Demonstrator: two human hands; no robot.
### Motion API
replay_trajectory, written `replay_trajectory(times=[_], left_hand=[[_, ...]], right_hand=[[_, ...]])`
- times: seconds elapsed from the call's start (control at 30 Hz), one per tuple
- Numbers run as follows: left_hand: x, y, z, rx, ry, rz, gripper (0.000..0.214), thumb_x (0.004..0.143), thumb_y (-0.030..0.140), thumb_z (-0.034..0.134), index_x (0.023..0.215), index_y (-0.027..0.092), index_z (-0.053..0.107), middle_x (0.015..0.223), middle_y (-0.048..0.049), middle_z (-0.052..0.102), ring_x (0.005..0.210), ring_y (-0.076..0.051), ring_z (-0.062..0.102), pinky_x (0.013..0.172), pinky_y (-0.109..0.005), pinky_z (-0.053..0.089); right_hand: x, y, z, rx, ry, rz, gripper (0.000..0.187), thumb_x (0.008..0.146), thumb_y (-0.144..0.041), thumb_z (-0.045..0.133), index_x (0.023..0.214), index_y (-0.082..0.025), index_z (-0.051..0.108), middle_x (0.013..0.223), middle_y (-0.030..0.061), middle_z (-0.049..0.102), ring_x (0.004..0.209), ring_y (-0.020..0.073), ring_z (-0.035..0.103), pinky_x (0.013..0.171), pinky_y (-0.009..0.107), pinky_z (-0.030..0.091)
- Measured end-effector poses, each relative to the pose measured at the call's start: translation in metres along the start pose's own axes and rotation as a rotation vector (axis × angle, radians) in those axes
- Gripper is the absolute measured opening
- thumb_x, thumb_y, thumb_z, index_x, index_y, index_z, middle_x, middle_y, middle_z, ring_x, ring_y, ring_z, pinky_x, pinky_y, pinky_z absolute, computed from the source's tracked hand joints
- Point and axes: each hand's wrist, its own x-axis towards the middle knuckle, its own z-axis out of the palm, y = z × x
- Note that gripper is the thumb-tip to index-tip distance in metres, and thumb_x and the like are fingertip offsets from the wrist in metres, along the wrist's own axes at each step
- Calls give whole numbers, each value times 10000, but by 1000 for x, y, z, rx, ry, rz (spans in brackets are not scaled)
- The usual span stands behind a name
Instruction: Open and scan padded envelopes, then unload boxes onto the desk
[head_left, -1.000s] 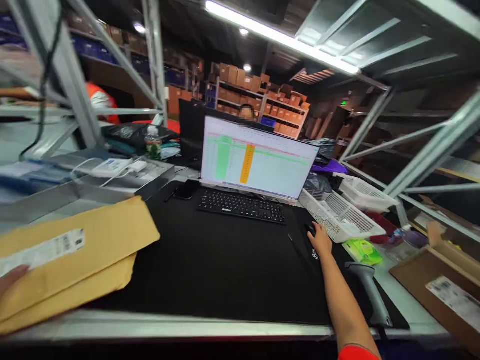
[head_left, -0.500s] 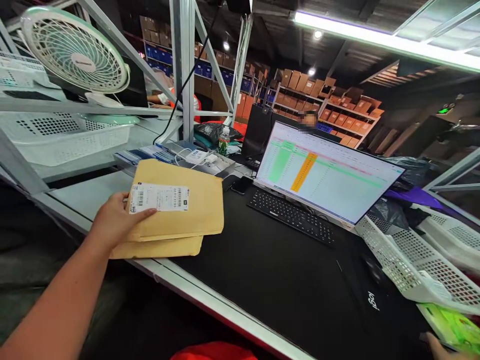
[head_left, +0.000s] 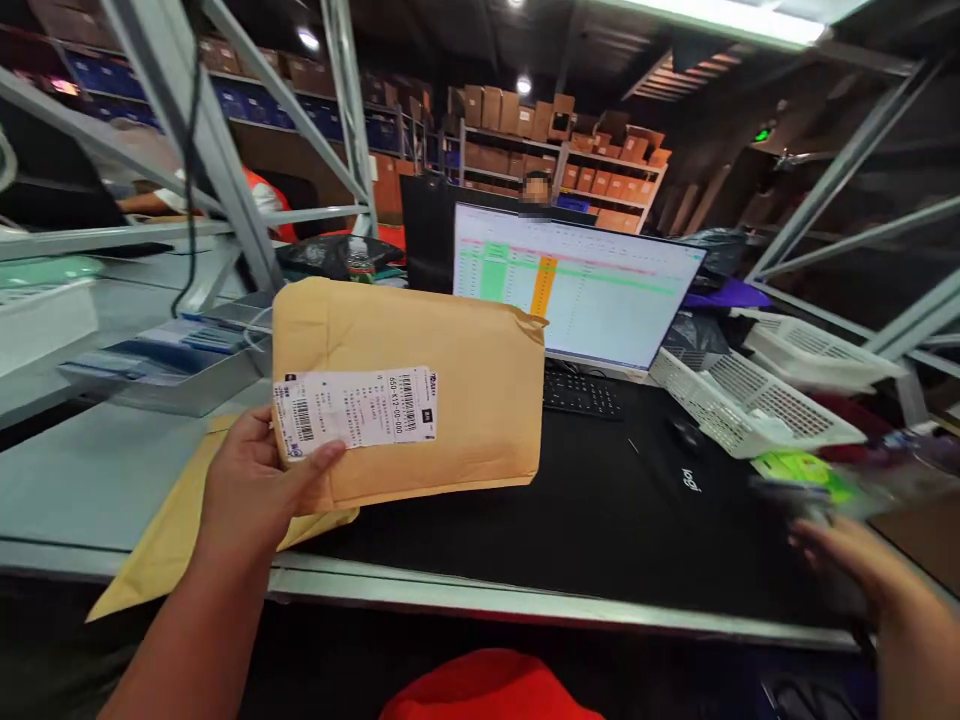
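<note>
Nearest us, on the left, our left hand (head_left: 251, 480) is gripping a padded envelope (head_left: 465, 380) by its left end, the thumb lying over the lower edge of its white label (head_left: 375, 410). We are holding that envelope up above the near left of the desk, label towards us. A second envelope (head_left: 169, 545) is lying below it, one corner jutting past the near edge; whether the two are touching, we cannot tell. On the near right, our right hand (head_left: 862, 565) is apparently closed around a grey scanner (head_left: 795, 492), though blur is hiding the exact grip.

As we are judging it, the lifting and the turning of the label into view are done, while the lower envelope is waiting unlifted. The scanner is sitting well apart from the label, so a reading is probably remaining; nothing is showing whether one is done.

Farther off, a mouse (head_left: 684, 435) is resting on the black mat (head_left: 600, 530), left of a white basket (head_left: 739, 405). Beyond, the envelope is partly covering a keyboard (head_left: 581, 393) and a monitor (head_left: 615, 290), which is showing a coloured table. Farthest, cartons (head_left: 517, 112) are filling shelves.
</note>
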Motion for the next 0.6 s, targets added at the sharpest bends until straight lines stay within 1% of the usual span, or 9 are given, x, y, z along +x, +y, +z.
replay_trajectory(times=[0.03, 0.07, 0.13, 0.17, 0.23, 0.3, 0.37, 0.43, 0.6], left_hand=[[-4, -2, 9, 7, -19, -7, 733, 472, 300, 959, 1118, 207, 626, 1145, -95, 769, 1014, -253, 750, 961, -425, 619], [-9, -3, 17, 19, -32, -10, 712, 483, 297, 955, 1108, 208, 626, 1123, -94, 774, 1001, -252, 754, 956, -422, 621], [-19, -6, 35, 54, -41, 2, 679, 505, 299, 945, 1097, 211, 624, 1090, -96, 780, 971, -250, 760, 923, -416, 634], [-25, -8, 43, 74, -46, 17, 672, 512, 304, 940, 1096, 211, 622, 1084, -100, 780, 959, -250, 762, 904, -412, 640], [-36, -11, 58, 118, -65, 41, 673, 516, 325, 931, 1102, 206, 622, 1076, -108, 778, 936, -253, 764, 860, -404, 650], [-45, -12, 69, 163, -84, 39, 689, 498, 348, 921, 1103, 195, 628, 1048, -113, 778, 911, -260, 766, 811, -394, 656], [-52, -12, 75, 204, -89, 7, 701, 471, 365, 909, 1093, 186, 640, 1009, -114, 778, 885, -269, 766, 764, -379, 657], [-55, -10, 78, 223, -98, -24, 717, 451, 374, 904, 1094, 187, 649, 984, -108, 778, 866, -266, 765, 736, -356, 654], [-57, -12, 72, 198, -134, -81, 680, 451, 386, 893, 1064, 216, 649, 913, -70, 773, 815, -242, 758, 690, -303, 646]], right_hand=[[-24, -27, -3, 116, -22, 16, 399, 764, -587, 577, 500, -295, 514, 578, 194, 633, 405, 210, 551, 439, 382, 471], [-51, -57, -4, 199, -28, -67, 354, 741, -570, 639, 554, -283, 555, 597, 159, 651, 423, 205, 560, 440, 364, 474], [-109, -116, 0, 260, -101, -344, 318, 750, -567, 694, 706, -255, 650, 574, 69, 629, 509, 218, 608, 492, 343, 513], [-138, -144, 5, 291, -162, -500, 298, 778, -537, 696, 790, -240, 687, 614, 43, 639, 629, 232, 665, 580, 343, 558], [-184, -194, 16, 327, -341, -799, 291, 790, -475, 710, 941, -226, 727, 811, 29, 714, 882, 251, 708, 762, 353, 592], [-210, -229, 28, 283, -483, -911, 224, 846, -351, 671, 1009, -210, 731, 913, 10, 738, 906, 219, 699, 798, 306, 572], [-218, -248, 37, 215, -527, -945, 187, 823, -203, 659, 997, -182, 723, 917, 12, 745, 829, 183, 684, 758, 251, 535], [-217, -255, 41, 169, -526, -966, 209, 781, -115, 650, 973, -168, 713, 893, 11, 741, 776, 160, 663, 719, 222, 498], [-216, -242, 41, 216, -582, -970, 223, 777, -102, 659, 983, -174, 703, 902, -8, 734, 804, 155, 664, 709, 207, 479]])
